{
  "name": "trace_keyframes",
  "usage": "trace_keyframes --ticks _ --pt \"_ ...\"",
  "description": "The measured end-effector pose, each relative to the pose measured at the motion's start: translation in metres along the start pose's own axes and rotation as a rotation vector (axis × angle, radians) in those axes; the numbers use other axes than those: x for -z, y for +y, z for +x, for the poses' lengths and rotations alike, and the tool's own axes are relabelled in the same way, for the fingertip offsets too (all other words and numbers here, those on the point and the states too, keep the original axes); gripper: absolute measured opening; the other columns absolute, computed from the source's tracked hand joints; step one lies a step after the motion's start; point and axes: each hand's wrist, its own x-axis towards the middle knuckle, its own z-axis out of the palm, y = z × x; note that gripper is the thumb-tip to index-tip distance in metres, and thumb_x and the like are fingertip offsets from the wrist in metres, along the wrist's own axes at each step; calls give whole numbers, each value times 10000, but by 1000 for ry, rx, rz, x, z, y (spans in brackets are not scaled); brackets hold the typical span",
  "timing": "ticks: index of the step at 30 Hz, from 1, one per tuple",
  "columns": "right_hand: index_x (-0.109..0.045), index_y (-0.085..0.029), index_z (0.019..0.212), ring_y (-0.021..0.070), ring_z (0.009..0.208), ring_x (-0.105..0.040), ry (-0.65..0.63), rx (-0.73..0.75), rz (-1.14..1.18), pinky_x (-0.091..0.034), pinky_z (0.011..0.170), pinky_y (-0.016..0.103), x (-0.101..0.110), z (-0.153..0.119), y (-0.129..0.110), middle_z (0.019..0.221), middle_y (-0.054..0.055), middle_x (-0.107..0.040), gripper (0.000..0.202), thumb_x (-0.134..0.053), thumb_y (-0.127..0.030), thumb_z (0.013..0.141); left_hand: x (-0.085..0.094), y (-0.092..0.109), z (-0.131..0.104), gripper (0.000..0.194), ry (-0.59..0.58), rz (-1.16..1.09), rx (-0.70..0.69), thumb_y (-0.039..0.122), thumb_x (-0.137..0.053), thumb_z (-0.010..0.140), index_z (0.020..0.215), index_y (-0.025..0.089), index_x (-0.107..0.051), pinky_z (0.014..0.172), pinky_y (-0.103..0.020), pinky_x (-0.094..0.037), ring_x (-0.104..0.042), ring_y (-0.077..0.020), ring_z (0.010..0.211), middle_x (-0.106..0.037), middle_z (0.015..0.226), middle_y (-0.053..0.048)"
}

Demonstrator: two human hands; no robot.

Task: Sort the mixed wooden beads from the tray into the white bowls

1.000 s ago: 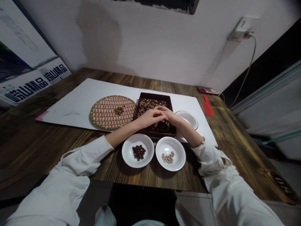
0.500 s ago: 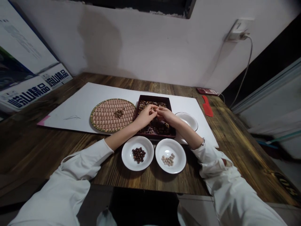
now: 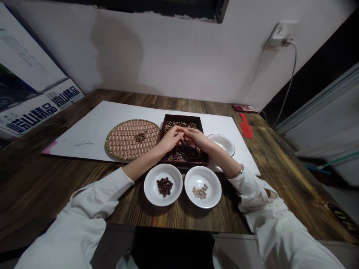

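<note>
Over a dark red box (image 3: pixel 204 129) of mixed beads (image 3: pixel 176 124), my left hand (image 3: pixel 173 138) and my right hand (image 3: pixel 195 137) meet at the fingertips. Both have their fingers closed in a pinch; whatever lies between them is too small to make out. To the left, a round woven tray (image 3: pixel 123 140) carries a small heap of brown beads (image 3: pixel 140 137). Nearer to me stand two white bowls: the left bowl (image 3: pixel 151 194) holds dark red-brown beads (image 3: pixel 165 186), the right bowl (image 3: pixel 210 201) pale beads (image 3: pixel 200 191).
A third white bowl (image 3: pixel 228 144) stands behind my right forearm. Box and tray rest on a white board (image 3: pixel 86 127) on the wooden table (image 3: pixel 280 179). Beyond its right edge lie a red scraper-like tool (image 3: pixel 246 127) and a phone-like object (image 3: pixel 245 108) with a cable.
My hands stay together over the box, with the fingers shifting slightly. The whole view has moved a little; bowls, tray and box keep their places.
</note>
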Motion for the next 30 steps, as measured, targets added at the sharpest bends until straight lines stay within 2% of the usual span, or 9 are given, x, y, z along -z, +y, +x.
trace_keyframes --ticks 9,15,20,24,27,30 --pt "-448 -192 764 33 408 -231 30 60 9 -155 407 188 -2 -1 3 486 -116 -322 453 -693 -572 784 5 -7 3 48 -29 -67 -21 120 -512 909 880 155 -526 499 -163 -389 -499 -47 462 -526 556 82" --pt "-466 -186 696 48 414 -257 4 64 -81 -189 405 200 -3 -1 1 479 -91 -334 487 -584 -636 838 4 -7 3 118 -24 -48 -33 173 -503 931 813 164 -494 511 -177 -385 -490 -56 453 -527 532 76" --pt "-522 -173 682 55 392 -287 49 109 -168 -198 391 208 -5 -1 0 461 -80 -354 532 -548 -684 827 3 -6 2 120 -49 -106 -1 180 -446 949 837 163 -484 518 -197 -404 -486 -70 463 -515 544 76" --pt "-553 -164 676 62 403 -320 69 124 -247 -231 408 210 -6 -1 -1 458 -61 -389 548 -485 -675 863 3 -9 2 147 -66 -154 -16 259 -516 920 810 168 -480 529 -198 -402 -498 -76 482 -521 554 64" --pt "-540 -165 665 58 408 -319 68 106 -241 -244 411 203 -5 1 2 458 -64 -383 538 -511 -672 843 2 -10 3 213 -108 -249 56 300 -500 916 747 171 -475 541 -210 -416 -517 -85 501 -544 592 35" --pt "-465 -199 678 49 383 -270 101 52 -148 -207 375 202 -4 6 8 453 -97 -341 520 -607 -693 752 2 -9 4 277 -111 -386 222 250 -410 922 654 182 -422 500 -205 -381 -464 -84 453 -482 533 36"
